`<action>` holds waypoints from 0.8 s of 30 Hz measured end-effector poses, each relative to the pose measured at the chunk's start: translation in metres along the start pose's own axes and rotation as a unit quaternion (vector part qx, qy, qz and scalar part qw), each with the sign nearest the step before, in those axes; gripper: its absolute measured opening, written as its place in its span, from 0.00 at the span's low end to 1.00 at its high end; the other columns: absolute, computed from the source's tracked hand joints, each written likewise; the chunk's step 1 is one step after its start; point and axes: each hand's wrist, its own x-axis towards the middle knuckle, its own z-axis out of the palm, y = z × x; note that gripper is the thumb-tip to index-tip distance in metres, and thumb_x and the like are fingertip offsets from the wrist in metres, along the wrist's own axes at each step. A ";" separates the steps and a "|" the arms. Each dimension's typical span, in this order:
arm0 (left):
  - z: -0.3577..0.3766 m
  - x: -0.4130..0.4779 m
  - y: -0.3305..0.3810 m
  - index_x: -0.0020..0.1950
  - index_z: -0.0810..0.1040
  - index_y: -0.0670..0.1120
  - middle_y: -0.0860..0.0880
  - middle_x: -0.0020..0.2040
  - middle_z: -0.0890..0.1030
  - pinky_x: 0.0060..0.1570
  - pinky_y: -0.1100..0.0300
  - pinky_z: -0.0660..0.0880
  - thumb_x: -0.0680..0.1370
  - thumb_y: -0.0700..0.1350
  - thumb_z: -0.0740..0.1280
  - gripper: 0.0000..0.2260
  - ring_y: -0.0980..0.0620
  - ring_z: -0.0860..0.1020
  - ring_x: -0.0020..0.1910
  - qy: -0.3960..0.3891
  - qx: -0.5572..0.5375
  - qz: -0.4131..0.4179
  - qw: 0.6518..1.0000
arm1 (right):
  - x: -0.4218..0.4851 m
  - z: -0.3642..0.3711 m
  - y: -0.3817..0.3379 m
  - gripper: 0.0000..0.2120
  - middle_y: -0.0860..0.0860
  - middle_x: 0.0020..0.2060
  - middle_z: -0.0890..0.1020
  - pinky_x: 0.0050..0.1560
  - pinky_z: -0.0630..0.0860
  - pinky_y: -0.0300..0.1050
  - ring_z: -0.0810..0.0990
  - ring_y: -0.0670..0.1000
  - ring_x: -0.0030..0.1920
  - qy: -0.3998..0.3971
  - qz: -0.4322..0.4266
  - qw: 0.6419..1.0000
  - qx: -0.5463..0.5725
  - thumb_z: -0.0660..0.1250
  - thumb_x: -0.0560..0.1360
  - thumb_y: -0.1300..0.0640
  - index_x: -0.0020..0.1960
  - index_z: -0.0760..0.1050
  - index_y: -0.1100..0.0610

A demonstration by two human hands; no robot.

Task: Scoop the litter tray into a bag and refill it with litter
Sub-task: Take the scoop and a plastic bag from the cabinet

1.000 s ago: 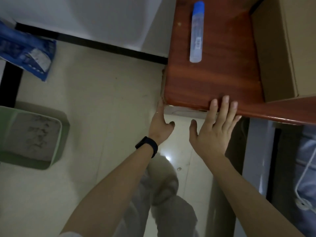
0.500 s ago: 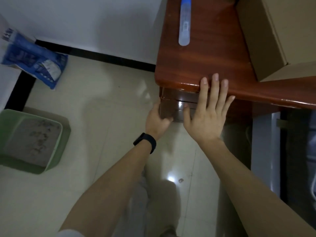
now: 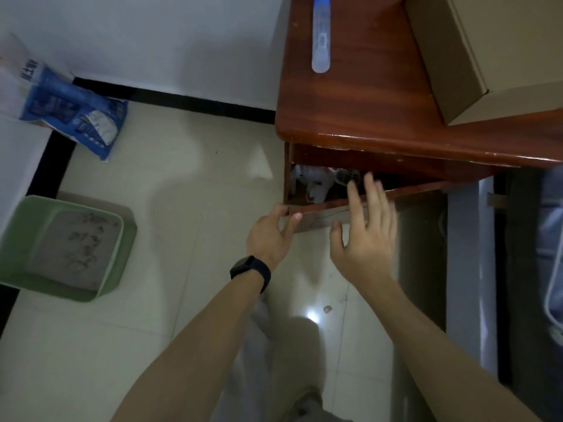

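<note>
- So far nothing scooped: tray [image 3: 64,248] sits on the floor at far left, green, grey litter inside with clumps showing on top.
- Blue litter bag [image 3: 76,117] lies on the floor by the wall, behind the tray, well apart from both hands.
- No waste bag or scoop in view; my guess is the drawer search is for one of them.
- Left hand [image 3: 269,236] pinches the front edge of the drawer [image 3: 316,208] at its left corner, thumb over, fingers under; narrow grip on the drawer front.
- Right hand [image 3: 367,236] empty, fingers spread wide, reaching over the drawer front toward the opening, not gripping anything.
- Drawer is partly out under the desk [image 3: 359,117]; white items inside, too dim to name.
- On the desk: a tube [image 3: 320,41] with blue cap and a cardboard box [image 3: 487,53], neither in the way.
- Black watch [image 3: 251,271] on the left wrist.
- Left to do, judging by this: find a bag, scoop, refill. All of it.
- Obstacles: desk top overhangs the drawer and shades its contents; floor between desk and tray is bare, easy walk over.
</note>
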 end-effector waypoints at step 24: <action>0.071 0.030 0.064 0.79 0.58 0.57 0.54 0.78 0.63 0.70 0.52 0.67 0.84 0.55 0.55 0.23 0.54 0.63 0.75 -0.148 0.151 0.472 0.856 | -0.082 0.056 0.037 0.51 0.33 0.48 0.76 0.43 0.74 0.27 0.76 0.36 0.41 -0.020 0.262 0.913 0.311 0.70 0.73 0.42 0.78 0.34 0.44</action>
